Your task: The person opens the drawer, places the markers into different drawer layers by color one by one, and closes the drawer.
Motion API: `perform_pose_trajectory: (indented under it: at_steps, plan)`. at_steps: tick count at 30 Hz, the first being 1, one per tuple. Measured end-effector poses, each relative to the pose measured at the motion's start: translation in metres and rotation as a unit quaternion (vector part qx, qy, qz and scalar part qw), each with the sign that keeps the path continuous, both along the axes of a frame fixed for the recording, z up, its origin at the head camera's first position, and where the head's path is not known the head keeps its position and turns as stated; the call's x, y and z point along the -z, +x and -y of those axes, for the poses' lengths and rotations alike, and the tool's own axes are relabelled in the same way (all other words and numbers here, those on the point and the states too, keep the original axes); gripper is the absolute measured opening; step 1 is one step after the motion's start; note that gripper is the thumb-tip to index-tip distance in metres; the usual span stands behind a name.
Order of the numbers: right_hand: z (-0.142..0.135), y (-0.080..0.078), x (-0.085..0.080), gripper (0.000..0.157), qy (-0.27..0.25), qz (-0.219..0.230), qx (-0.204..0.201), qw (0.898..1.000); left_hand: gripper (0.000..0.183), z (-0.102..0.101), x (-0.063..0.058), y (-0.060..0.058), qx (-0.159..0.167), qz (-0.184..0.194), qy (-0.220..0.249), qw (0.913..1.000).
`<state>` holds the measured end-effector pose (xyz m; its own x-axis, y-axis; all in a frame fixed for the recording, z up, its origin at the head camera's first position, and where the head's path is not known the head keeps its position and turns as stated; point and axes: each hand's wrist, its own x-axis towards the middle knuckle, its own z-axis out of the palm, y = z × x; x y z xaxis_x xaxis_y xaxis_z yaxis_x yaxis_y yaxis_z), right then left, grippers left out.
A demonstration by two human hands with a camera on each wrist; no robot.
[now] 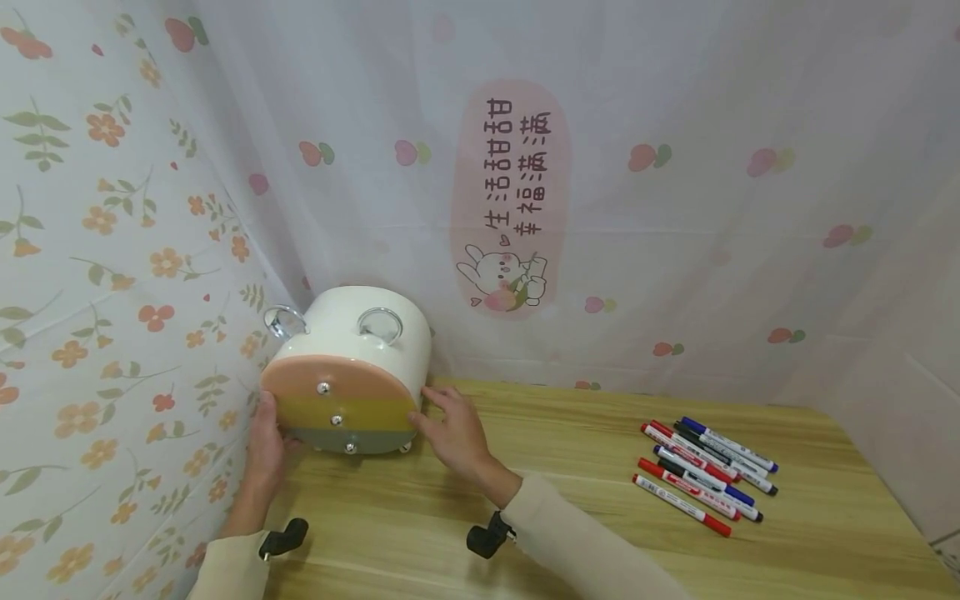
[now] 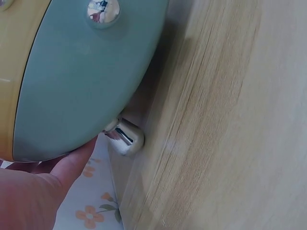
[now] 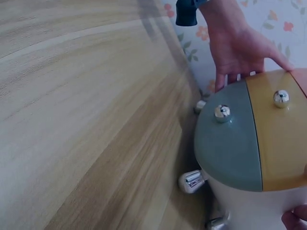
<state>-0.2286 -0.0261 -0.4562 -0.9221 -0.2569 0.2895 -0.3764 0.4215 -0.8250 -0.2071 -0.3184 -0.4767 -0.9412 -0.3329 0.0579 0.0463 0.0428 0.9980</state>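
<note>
A rounded white drawer box (image 1: 375,321) is at the table's back left corner, its front banded in orange, yellow and green with a silver knob on each band. Two chrome rings (image 1: 380,325) stick up from its top, and silver feet (image 2: 125,136) point down at the tabletop. My left hand (image 1: 266,442) holds the box's left side, thumb along the front edge and fingers partly hidden behind it. On the opposite side my right hand (image 1: 457,433) grips the box, with the thumb at the front edge and fingers reaching back along the white wall.
Several red, blue and black markers (image 1: 705,475) lie in a loose pile on the right of the wood-grain table (image 1: 555,500). A floral curtain (image 1: 112,292) stands close along the left, and a pale printed curtain (image 1: 675,233) hangs behind the table.
</note>
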Motion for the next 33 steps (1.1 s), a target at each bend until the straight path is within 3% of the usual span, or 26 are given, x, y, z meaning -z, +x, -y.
perform_pose_trajectory:
  at_steps: [9,13,19,28,33]
  plan:
    - [-0.003,-0.001,0.001,0.051,0.021,-0.036,-0.011,0.999,0.071,-0.005,0.0,0.001,-0.01,-0.006,0.028,0.9995]
    - [-0.005,-0.001,0.001,0.051,0.025,-0.035,-0.012,0.999,0.071,-0.007,0.002,0.001,-0.017,-0.011,0.018,0.9996]
    - [-0.008,-0.002,0.002,0.049,0.026,-0.05,-0.004,0.998,0.069,-0.01,0.004,0.003,-0.003,-0.024,-0.005,0.9997]
    - [-0.018,0.0,0.0,0.049,0.022,-0.057,-0.003,0.998,0.071,-0.02,0.0,0.006,0.023,-0.03,0.006,0.9993]
    - [-0.027,0.0,0.001,0.048,0.018,-0.069,-0.005,0.997,0.069,-0.027,0.0,0.008,0.017,-0.028,0.012,0.9994]
